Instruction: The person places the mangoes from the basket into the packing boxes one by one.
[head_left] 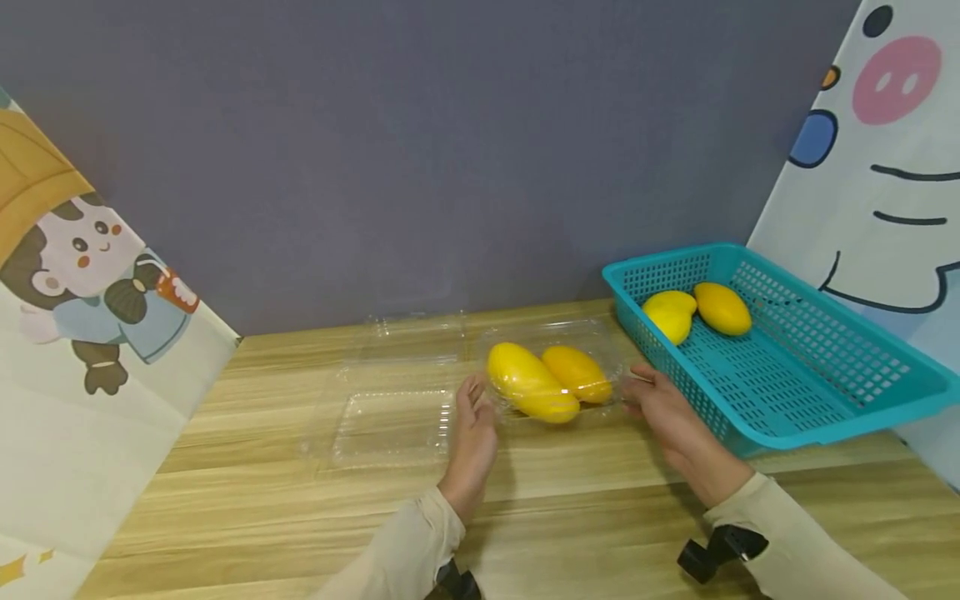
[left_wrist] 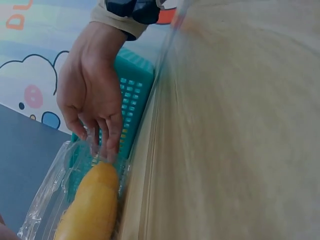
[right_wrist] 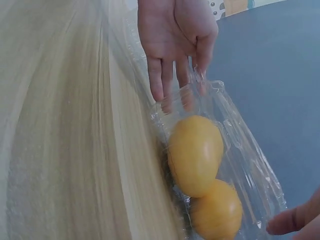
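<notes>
We have the box [head_left: 592, 336] between our two hands, its long axis running from nine o'clock to three in the head view; that, we judge, is the relation that counts, since one end lies at each set of fingers and neither hand is nearer than the other; the left hand [head_left: 474, 429] pinches the nine o'clock end and the right hand [head_left: 670, 418] the three o'clock end, thumbs and fingers gripping the thin plastic. Inside the box, the long mango [head_left: 528, 383] lies toward our left fingers, slanting from about ten o'clock to four; the short mango [head_left: 577, 373] sits at its two o'clock, nearer our right fingers; we cannot tell whether the box is fully covered, nor whether it bears on the worktop [head_left: 570, 517]. Farther out, the basket [head_left: 862, 429] stands at three o'clock, just beside our right hand, with two more mangoes [head_left: 667, 315] toward its ten o'clock corner; the spare box [head_left: 401, 421] lies unfolded at nine o'clock, just past our left fingers.
</notes>
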